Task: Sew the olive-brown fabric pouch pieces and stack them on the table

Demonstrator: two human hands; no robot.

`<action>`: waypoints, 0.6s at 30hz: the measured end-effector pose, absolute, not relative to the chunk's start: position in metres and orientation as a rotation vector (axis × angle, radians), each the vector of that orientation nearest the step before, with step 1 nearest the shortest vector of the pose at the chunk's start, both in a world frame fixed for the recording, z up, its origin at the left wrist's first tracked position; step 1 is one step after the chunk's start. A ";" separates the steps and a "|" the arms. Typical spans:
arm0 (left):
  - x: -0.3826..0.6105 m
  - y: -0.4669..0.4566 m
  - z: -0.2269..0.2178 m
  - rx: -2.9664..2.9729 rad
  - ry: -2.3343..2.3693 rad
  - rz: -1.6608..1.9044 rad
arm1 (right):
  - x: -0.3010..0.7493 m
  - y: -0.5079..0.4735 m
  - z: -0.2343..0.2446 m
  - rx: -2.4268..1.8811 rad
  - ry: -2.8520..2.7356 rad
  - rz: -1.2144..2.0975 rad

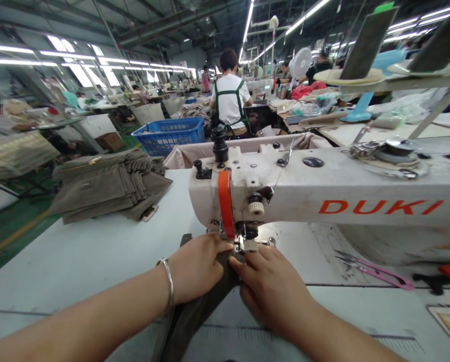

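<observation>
Left hand [198, 265], half-curled, and right hand [273, 282], fingers bent, touch olive-brown fabric strip [200, 314] at white sewing machine [293, 201]; whether grasped, cannot tell. Strip curves nearward.

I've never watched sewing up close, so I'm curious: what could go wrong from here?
The left hand and right hand have fingers close under the head of the sewing machine, so a slip might hurt them.
The cloth trails toward the person; a tug there could skew it.
The pile of dark pieces sits at the table's edge, so a knock might tip some off.
</observation>
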State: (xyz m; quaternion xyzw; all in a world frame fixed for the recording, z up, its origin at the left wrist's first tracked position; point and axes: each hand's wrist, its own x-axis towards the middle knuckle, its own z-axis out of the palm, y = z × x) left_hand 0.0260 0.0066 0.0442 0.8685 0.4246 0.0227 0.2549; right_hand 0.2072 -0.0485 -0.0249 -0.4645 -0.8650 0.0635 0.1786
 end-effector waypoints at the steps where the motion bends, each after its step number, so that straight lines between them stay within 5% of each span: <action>1: 0.028 0.003 0.042 2.402 1.166 0.072 | 0.208 -0.049 -0.025 -1.311 -2.442 0.179; 13: 0.027 -0.008 0.030 2.450 1.142 0.198 | 0.208 -0.049 -0.029 -1.352 -2.407 0.126; 18: -0.018 -0.011 0.016 2.464 1.476 0.351 | 0.207 -0.047 -0.028 -1.385 -2.428 0.149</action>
